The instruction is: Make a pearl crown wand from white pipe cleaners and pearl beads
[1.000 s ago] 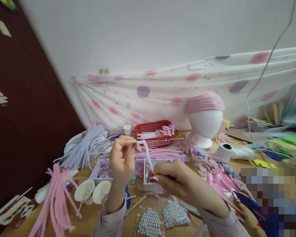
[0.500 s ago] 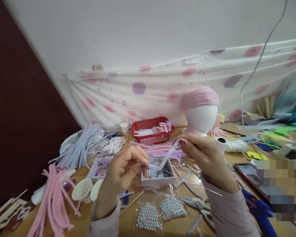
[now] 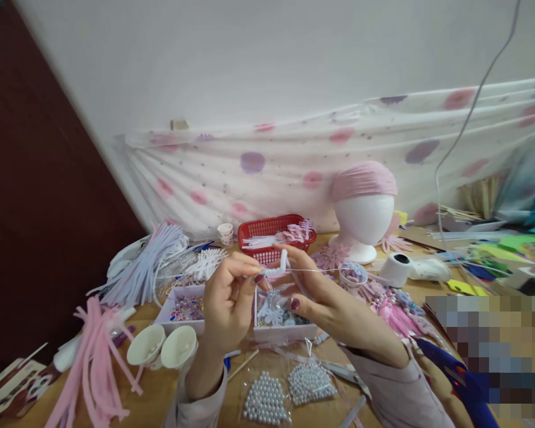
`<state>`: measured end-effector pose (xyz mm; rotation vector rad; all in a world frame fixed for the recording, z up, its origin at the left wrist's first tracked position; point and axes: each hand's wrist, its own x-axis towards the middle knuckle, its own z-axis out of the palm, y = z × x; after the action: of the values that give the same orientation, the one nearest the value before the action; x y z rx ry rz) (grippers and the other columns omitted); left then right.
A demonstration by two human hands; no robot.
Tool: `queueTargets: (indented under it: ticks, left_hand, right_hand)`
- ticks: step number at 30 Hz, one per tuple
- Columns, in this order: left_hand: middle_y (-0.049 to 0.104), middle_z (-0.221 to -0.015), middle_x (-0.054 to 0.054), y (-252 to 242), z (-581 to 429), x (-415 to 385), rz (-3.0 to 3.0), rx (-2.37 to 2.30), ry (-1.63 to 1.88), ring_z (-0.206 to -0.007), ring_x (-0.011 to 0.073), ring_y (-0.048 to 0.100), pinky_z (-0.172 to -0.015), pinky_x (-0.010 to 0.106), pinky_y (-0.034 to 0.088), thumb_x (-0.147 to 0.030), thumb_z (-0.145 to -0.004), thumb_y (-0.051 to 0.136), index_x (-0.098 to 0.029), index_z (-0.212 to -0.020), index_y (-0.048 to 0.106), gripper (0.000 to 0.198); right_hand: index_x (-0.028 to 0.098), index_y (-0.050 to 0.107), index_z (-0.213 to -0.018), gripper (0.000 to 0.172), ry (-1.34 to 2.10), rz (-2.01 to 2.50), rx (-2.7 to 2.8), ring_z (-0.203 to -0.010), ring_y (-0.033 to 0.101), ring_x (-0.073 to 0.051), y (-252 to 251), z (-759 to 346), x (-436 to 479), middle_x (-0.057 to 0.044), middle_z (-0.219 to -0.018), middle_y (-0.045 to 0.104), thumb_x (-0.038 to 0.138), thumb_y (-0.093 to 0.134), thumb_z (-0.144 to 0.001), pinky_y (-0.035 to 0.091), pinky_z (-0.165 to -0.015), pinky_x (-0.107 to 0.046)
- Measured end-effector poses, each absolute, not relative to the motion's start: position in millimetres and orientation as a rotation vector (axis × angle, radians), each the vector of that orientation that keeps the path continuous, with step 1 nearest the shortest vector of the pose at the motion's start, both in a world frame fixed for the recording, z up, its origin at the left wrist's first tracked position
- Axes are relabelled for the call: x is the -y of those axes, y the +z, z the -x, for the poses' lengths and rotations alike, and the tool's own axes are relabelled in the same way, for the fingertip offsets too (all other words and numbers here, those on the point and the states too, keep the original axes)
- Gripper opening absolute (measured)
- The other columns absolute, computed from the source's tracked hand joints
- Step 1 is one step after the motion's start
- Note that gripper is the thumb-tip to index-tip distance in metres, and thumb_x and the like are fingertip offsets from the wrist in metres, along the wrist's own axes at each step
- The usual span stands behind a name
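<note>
My left hand [image 3: 229,300] and my right hand [image 3: 325,300] meet above a white box [image 3: 282,330] of small trinkets. Both pinch a short white pipe cleaner [image 3: 280,266], bent upward at its right end. A thin wire [image 3: 321,270] runs from it off to the right. Below my hands lie two clear bags of white pearl beads [image 3: 289,390]. Both wrists wear pale pink sleeves.
Pink pipe cleaners [image 3: 96,362] and white ones [image 3: 145,267] lie at the left by two paper cups [image 3: 163,348]. A red basket [image 3: 274,238], a foam head with pink wrap [image 3: 363,208], a tape roll [image 3: 395,268] and a blue glue gun [image 3: 457,374] stand around.
My right hand came back from the upper right toward my left. The pipe cleaner, stretched between the hands before, is now a short bent piece pinched at my fingertips.
</note>
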<state>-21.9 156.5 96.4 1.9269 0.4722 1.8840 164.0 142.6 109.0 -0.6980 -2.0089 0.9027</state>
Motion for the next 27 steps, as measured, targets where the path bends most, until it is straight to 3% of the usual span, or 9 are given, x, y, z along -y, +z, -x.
queueTargets:
  ticks: [3,5,8,10,15,18,27]
  left_hand:
    - [0.06,-0.089,0.001,95,22,-157,-1.946,-0.471,1.853,-0.067,0.0088,0.062,-0.061,0.021,0.053,-0.008,-0.094,0.053,-0.02,-0.096,0.06,0.014]
    - [0.06,-0.089,0.001,95,20,-156,-1.926,-0.455,1.849,-0.068,0.009,0.063,-0.061,0.021,0.053,-0.009,-0.095,0.052,-0.02,-0.096,0.06,0.013]
    - [0.06,-0.087,0.0,99,20,-152,-1.852,-0.491,1.787,-0.066,0.0089,0.062,-0.06,0.021,0.053,-0.013,-0.095,0.054,-0.02,-0.093,0.06,0.009]
    - [0.059,-0.081,-0.001,102,22,-149,-1.787,-0.583,1.661,-0.06,0.0084,0.06,-0.055,0.02,0.05,-0.019,-0.094,0.057,-0.02,-0.091,0.059,0.004]
    - [0.056,-0.06,-0.002,107,30,-148,-1.641,-0.696,1.193,-0.048,0.0093,0.052,-0.043,0.019,0.042,-0.041,-0.098,0.048,-0.02,-0.081,0.056,0.027]
    - [0.054,-0.055,-0.002,107,32,-150,-1.596,-0.665,1.088,-0.042,0.0088,0.045,-0.037,0.019,0.035,-0.046,-0.097,0.048,-0.02,-0.078,0.056,0.033]
    - [0.062,-0.06,-0.001,109,21,-140,-1.907,-0.759,1.469,-0.049,0.011,0.054,-0.045,0.022,0.043,-0.027,-0.095,0.052,-0.02,-0.081,0.064,0.02]
  right_hand:
    - [0.029,0.029,-0.148,0.06,0.611,0.693,1.994,-0.141,0.034,-0.027,107,-161,-149,-0.011,-0.153,0.036,0.047,0.053,-0.096,0.035,-0.112,-0.048]
    - [0.029,0.039,-0.142,0.046,0.448,0.683,1.98,-0.138,0.036,-0.027,107,-157,-152,-0.011,-0.145,0.045,0.044,0.048,-0.099,0.029,-0.114,-0.051]
    - [0.024,0.055,-0.107,0.019,0.37,0.665,1.928,-0.103,0.055,-0.024,107,-151,-152,-0.007,-0.102,0.06,0.034,0.039,-0.103,0.042,-0.095,-0.045]
    - [0.023,0.05,-0.086,0.024,0.385,0.657,1.908,-0.081,0.051,-0.02,106,-148,-151,-0.002,-0.081,0.052,0.029,0.035,-0.104,0.044,-0.08,-0.039]
    - [0.024,0.045,-0.086,0.02,0.407,0.597,1.977,-0.078,0.045,-0.019,104,-146,-149,-0.001,-0.08,0.047,0.022,0.034,-0.102,0.041,-0.074,-0.035]
    - [0.024,0.044,-0.084,0.022,0.394,0.588,1.995,-0.077,0.045,-0.02,104,-146,-150,-0.001,-0.078,0.047,0.024,0.034,-0.103,0.041,-0.073,-0.035]
    - [0.021,0.044,-0.072,0.036,0.498,0.652,1.829,-0.066,0.045,-0.015,98,-138,-147,0.0,-0.07,0.047,0.032,0.035,-0.105,0.036,-0.063,-0.03]
